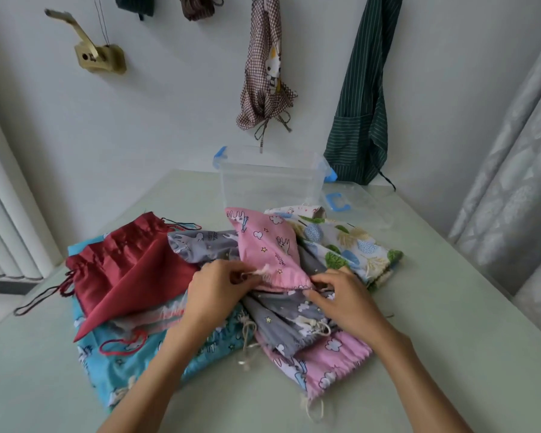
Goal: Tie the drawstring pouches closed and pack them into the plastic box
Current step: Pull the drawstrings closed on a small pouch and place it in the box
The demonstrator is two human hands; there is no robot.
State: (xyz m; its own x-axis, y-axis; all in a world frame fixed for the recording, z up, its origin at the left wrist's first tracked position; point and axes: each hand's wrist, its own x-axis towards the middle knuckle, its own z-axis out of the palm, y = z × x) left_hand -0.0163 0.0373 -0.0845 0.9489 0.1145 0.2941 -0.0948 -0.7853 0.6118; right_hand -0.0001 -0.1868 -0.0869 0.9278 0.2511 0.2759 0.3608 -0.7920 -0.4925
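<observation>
Fingers (231,275) of my left hand (214,287) pinch a pale drawstring end (267,270) at the mouth of the pink pouch (267,248), while my right hand (341,295) has its fingers curled onto the other end of that hem, gripping the cloth. That pouch lies on top of the heap, near the middle of the surface (450,323), its mouth ungathered.

By my reckoning the job has barely begun. The clear plastic box (267,182) stands at the far side with nothing showing inside, and its lid (353,204) lies just to its right. No pouch looks knotted yet, though the dark red ones are gathered at the neck.

Counting what I can make out: two dark red satin pouches (128,270) on the left, one blue pouch (132,367) beneath them, one pink on top, another pink pouch (325,364) at the near right, at least one grey pouch (281,317), and one leaf-print pouch (347,248) at the far right. More may hide underneath; I cannot tell.
</observation>
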